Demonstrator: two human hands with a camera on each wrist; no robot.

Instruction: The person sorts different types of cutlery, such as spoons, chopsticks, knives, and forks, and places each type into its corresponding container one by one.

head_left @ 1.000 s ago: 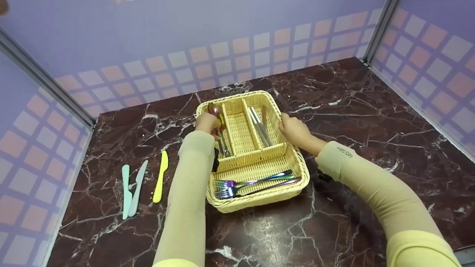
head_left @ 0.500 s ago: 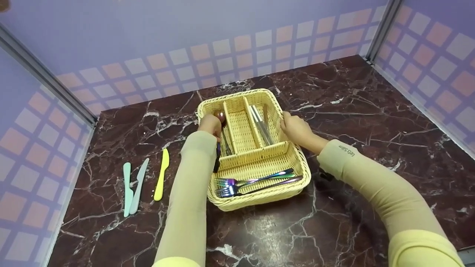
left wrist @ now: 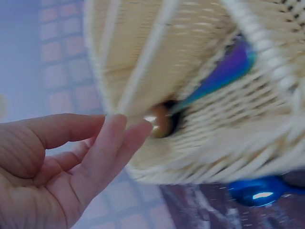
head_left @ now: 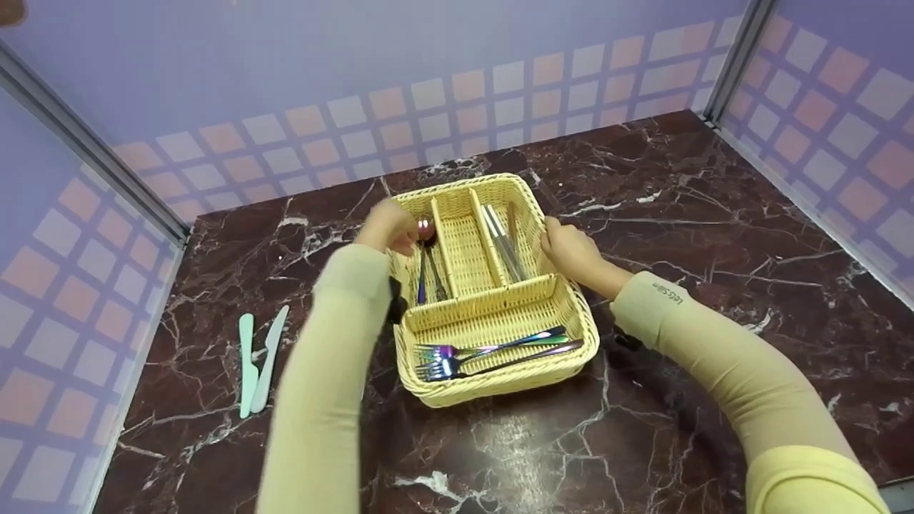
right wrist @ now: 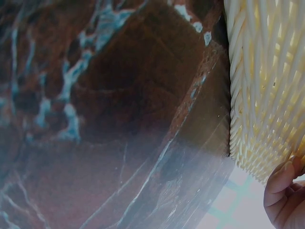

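Observation:
A woven cream cutlery basket [head_left: 500, 389] with divided compartments stands mid-table. My right hand [head_left: 571, 250] grips its right side; the right wrist view shows thumb and fingers [right wrist: 281, 188] pinching the rim. Over the far left compartment, my left hand [head_left: 389, 227] holds nothing, its fingers extended and close to the thumb in the left wrist view. Beneath it lie shiny spoons [head_left: 426, 230], bowls toward the back, one handle purple-blue [left wrist: 224, 71]. Several rainbow-coloured forks [head_left: 446, 364] fill the front compartment. Slim silver sticks [head_left: 505, 246] rest in the right rear compartment.
Two pale table knives, one mint green [head_left: 247, 364] and one greyish [head_left: 270, 360], lie at the left on the dark marble tabletop [head_left: 193, 400]. Outside the basket, a blue spoon [left wrist: 257, 192] shows in the left wrist view. Patterned walls [head_left: 457, 100] enclose the back and sides.
My left hand has let go of a spoon in the left compartment and moved up and left. Its sleeve now covers the yellow knife. The right hand stays at the basket's side.

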